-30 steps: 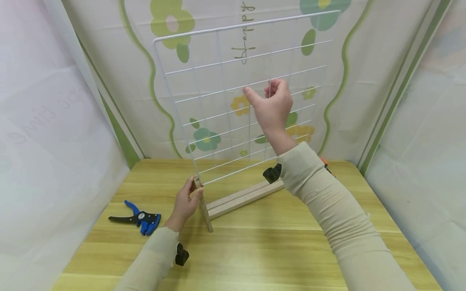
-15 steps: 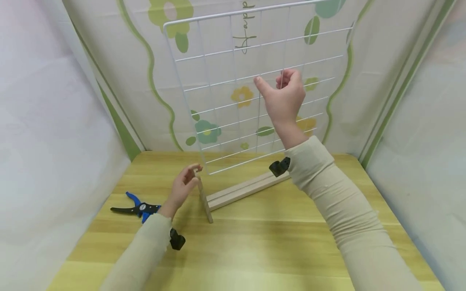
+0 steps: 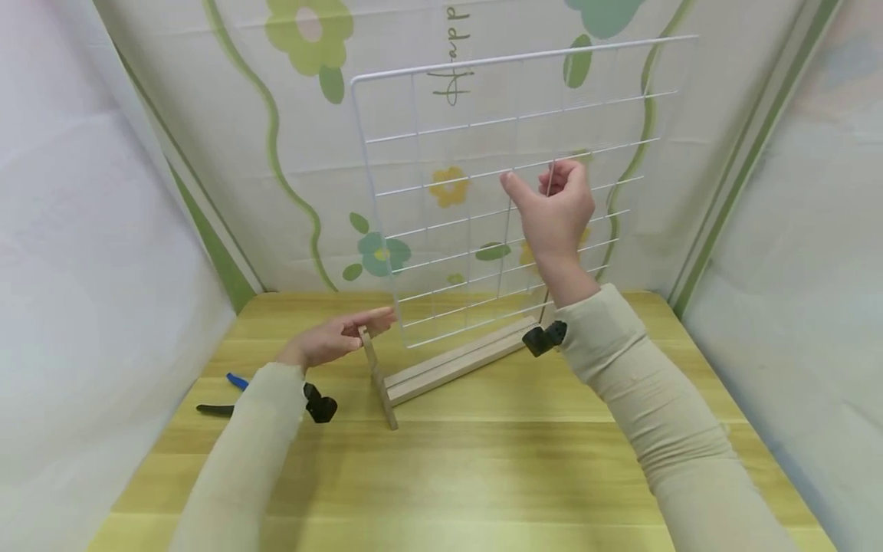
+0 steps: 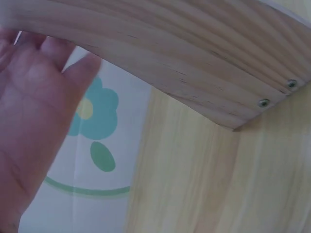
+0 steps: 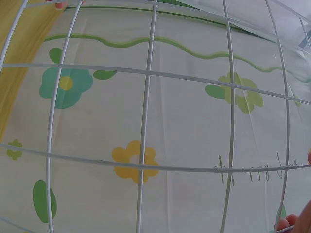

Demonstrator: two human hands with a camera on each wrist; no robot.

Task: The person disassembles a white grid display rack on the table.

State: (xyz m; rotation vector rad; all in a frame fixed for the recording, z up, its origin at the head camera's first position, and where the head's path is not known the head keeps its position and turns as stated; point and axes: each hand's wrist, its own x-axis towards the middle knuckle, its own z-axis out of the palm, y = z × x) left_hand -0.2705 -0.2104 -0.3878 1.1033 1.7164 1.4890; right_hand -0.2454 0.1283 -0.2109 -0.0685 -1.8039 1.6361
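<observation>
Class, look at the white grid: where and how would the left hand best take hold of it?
Probably by the lower part of the grid's left edge, coming from the left, thumb in front and fingers behind. The grid is held roughly upright, this long thin wire faces the left hand, and the right hand already grips nearer the middle.
</observation>
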